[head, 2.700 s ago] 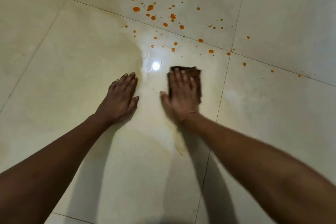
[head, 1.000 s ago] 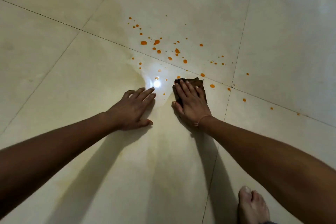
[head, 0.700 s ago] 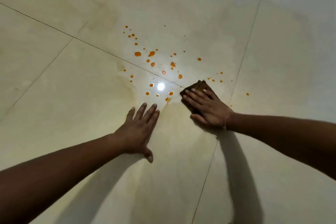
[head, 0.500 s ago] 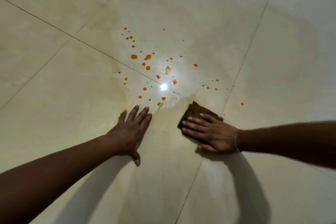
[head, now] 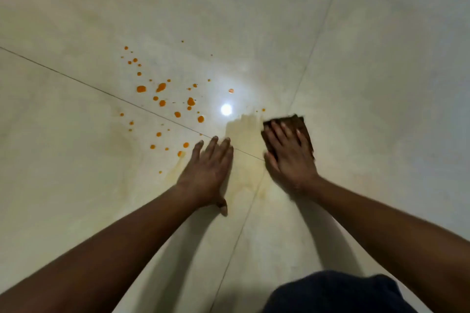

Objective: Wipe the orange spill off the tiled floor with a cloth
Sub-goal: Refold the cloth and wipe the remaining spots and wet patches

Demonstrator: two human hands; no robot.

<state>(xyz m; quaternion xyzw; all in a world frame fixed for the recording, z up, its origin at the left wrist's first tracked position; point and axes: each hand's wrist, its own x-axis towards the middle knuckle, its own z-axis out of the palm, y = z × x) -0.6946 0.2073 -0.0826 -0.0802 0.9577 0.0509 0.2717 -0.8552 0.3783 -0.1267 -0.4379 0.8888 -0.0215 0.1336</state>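
Right of spill (head: 162, 103), cloth (head: 293, 120) lengthwise forward

Glossy, pale tiled floor (head: 381, 58) here. Scattered orange drops (head: 162, 103) on the left; a brown cloth (head: 302, 124) lies flat beside a yellowish smear (head: 244, 132).

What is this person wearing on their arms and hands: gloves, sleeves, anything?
No sleeves or gloves show: both forearms are bare to the picture's edge. The left hand and right hand carry no visible rings, though the right is blurred. Dark blue clothing shows at the bottom.
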